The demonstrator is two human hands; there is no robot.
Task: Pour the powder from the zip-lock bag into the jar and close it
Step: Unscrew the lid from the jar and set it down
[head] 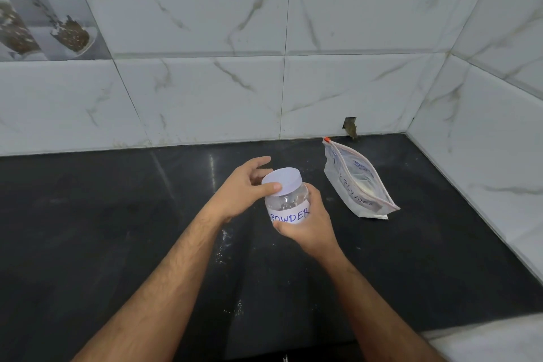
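A small clear jar point(286, 203) with a paper label reading "POWDER" is held above the black counter. My right hand point(308, 222) wraps around its body from the right and below. A white lid point(283, 181) sits on top of the jar, and my left hand point(244, 188) grips it, thumb on the lid's front edge and fingers behind. The zip-lock bag point(357, 182) with a red slider lies on the counter to the right of the jar, near the back wall, with a little white powder visible inside.
The black stone counter point(117, 229) runs left and forward, with a few specks of spilled powder point(223, 247) below the jar. White marble-pattern tiled walls point(484, 156) close off the back and the right side. A pale ledge point(499, 338) shows at the lower right.
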